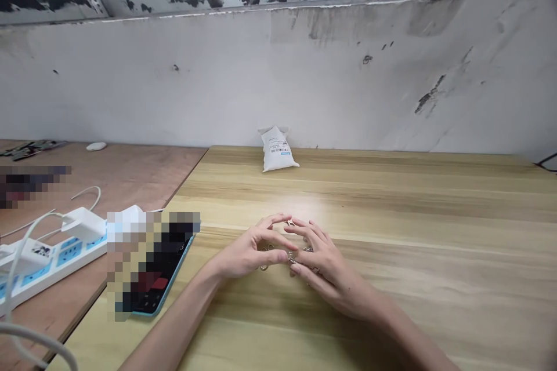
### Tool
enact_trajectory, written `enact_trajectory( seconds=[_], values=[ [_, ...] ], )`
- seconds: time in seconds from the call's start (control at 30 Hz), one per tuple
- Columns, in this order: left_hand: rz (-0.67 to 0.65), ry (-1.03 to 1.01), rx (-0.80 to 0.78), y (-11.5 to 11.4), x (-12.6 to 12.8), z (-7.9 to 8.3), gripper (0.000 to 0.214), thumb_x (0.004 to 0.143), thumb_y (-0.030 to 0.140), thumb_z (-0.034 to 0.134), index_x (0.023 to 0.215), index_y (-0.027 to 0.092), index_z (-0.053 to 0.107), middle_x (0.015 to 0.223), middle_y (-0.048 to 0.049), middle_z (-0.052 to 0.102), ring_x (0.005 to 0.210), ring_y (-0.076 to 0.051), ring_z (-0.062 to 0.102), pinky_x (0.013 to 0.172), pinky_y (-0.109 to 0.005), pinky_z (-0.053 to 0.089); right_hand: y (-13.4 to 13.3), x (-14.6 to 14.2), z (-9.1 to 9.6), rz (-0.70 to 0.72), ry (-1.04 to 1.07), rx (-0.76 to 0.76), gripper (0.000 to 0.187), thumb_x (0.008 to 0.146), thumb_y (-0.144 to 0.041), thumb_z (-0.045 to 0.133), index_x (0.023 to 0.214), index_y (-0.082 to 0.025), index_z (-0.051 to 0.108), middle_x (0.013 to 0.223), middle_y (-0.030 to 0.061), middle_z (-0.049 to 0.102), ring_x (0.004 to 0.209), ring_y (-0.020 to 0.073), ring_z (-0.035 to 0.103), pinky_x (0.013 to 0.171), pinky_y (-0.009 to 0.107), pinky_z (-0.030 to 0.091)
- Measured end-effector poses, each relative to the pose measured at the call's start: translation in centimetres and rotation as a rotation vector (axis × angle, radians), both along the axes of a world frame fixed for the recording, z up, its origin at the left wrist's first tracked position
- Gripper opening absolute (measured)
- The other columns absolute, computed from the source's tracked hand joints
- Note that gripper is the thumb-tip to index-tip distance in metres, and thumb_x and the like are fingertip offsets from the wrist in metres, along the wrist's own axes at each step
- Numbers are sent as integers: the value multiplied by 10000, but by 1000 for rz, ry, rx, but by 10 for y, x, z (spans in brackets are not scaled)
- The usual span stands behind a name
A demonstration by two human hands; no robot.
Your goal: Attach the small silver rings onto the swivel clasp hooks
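Note:
My left hand point(248, 250) and my right hand point(322, 264) meet over the middle of a light wooden table point(391, 214), fingertips touching. Between them lie small metal rings or clasps point(290, 255), partly covered by the fingers. Both hands pinch at these small metal pieces; one tiny piece point(289, 222) shows at the fingertips. How the pieces are joined is hidden.
A small white packet point(277, 151) stands at the table's far edge by the wall. A phone in a blue case point(161, 284) lies left of my hands. On the brown table to the left sits a white power strip point(47, 255) with chargers and cables.

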State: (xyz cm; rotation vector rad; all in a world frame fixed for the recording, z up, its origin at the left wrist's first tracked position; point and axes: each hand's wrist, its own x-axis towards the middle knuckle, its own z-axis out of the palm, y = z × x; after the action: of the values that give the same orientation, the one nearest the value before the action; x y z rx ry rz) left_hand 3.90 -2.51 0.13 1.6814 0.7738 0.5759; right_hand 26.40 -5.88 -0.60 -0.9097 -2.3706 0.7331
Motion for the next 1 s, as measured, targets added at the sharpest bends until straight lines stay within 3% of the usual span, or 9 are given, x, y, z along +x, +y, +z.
enact_trajectory(
  seconds=[0.1, 0.27, 0.8, 1.0],
  values=[
    [-33, 49, 27, 0, -2, 0, 223, 844, 371, 685, 1052, 320, 748, 1596, 18, 242, 1501, -281, 92, 1201, -514, 154, -1, 2, 1, 37, 88, -174, 283, 988, -382, 470, 907, -252, 708, 1512, 5, 385, 1468, 251, 173, 1194, 538, 120],
    [-76, -32, 13, -2, 0, 2, 196, 815, 336, 720, 1006, 339, 763, 1597, 57, 228, 1501, -279, 99, 1203, -501, 166, -4, 1, 3, 90, 176, -386, 286, 965, -437, 504, 939, -286, 745, 1524, -14, 369, 1476, 259, 127, 1181, 530, 176],
    [10, -105, -71, -2, 5, -6, 40, 763, 260, 763, 797, 240, 755, 1485, -26, 458, 1484, -248, 195, 1210, -492, 133, 0, 3, 7, 87, 259, -404, 292, 961, -422, 518, 894, -251, 745, 1431, 51, 447, 1425, 251, 257, 1159, 492, 245],
    [-19, -110, -132, -3, 6, -3, 136, 740, 271, 779, 873, 242, 774, 1479, -52, 463, 1484, -281, 187, 1206, -504, 127, 1, 3, 8, 114, 246, -354, 291, 960, -419, 520, 905, -243, 745, 1433, 55, 447, 1420, 260, 265, 1169, 482, 228]
  ],
)
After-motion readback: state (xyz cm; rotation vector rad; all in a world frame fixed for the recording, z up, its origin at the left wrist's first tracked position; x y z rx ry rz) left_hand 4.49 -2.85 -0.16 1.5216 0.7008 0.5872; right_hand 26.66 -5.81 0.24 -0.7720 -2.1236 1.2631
